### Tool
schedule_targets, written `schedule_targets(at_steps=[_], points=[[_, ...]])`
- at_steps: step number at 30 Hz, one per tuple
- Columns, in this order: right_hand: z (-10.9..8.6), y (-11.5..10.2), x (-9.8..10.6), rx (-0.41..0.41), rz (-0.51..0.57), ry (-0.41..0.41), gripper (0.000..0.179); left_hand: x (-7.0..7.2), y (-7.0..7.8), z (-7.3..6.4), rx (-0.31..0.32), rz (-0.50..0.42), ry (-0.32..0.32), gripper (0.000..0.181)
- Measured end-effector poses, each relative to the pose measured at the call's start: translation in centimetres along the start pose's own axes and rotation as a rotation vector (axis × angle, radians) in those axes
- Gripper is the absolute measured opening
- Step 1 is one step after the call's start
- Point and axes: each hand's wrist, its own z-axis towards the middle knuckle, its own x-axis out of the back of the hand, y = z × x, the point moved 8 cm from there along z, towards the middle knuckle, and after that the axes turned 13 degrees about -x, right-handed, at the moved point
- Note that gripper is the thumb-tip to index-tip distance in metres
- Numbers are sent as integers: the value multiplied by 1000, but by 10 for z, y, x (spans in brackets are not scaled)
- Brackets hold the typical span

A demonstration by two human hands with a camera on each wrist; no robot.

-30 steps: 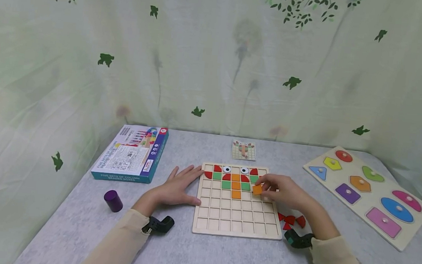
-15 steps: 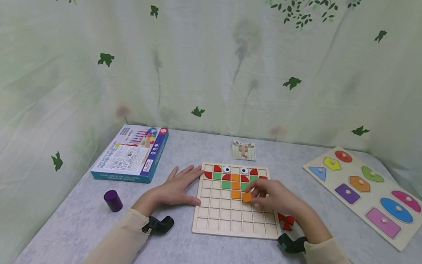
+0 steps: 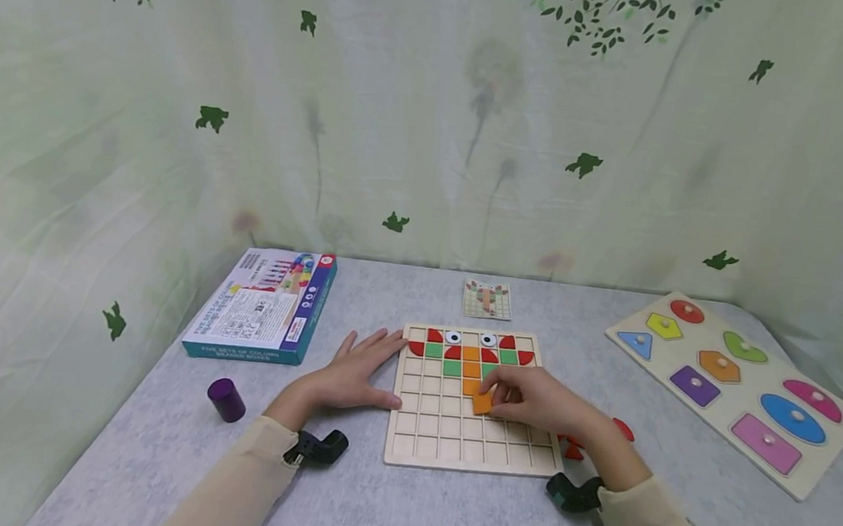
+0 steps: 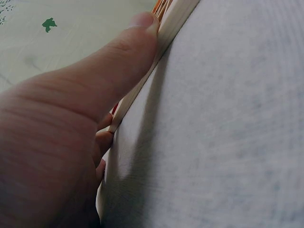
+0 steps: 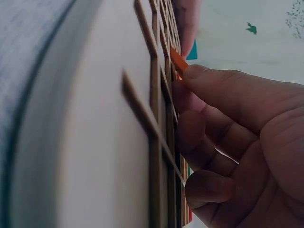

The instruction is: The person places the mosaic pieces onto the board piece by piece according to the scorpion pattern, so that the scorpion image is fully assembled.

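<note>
A wooden grid board [image 3: 413, 446] lies mid-table, its upper cells filled with red, green and orange tiles and two eye tiles. My right hand [image 3: 538, 397] pinches an orange square tile [image 3: 482, 404] between thumb and fingers, close over the board just below the column of orange tiles [image 3: 471, 369]. In the right wrist view the orange tile [image 5: 178, 61] tilts against the grid ridges, one edge at the thumb tip. My left hand [image 3: 355, 372] rests with spread fingers along the board's left edge; in the left wrist view the thumb [image 4: 118, 57] presses on that edge.
Several red pieces [image 3: 574, 448] lie right of the board, partly hidden by the right wrist. A small pattern card [image 3: 487, 300] lies behind it. A boxed set [image 3: 259, 307] and a purple cylinder [image 3: 226, 400] stand left; a shape puzzle board [image 3: 693, 345] lies right.
My right hand has carried the orange tile left and toward me, from the board's right side to just below the orange column. The left hand has stayed in place.
</note>
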Motion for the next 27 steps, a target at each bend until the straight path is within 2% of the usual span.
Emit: schedule_targets(at_steps=[9, 21, 27], points=[[1, -7, -4, 42, -38, 34, 16, 1, 0, 1, -1, 1, -2, 100], [2, -5, -8, -26, -67, 85, 17, 0, 0, 0, 4, -10, -5, 100], [1, -6, -8, -21, -72, 89, 18, 1, 1, 0, -1, -8, -3, 100]])
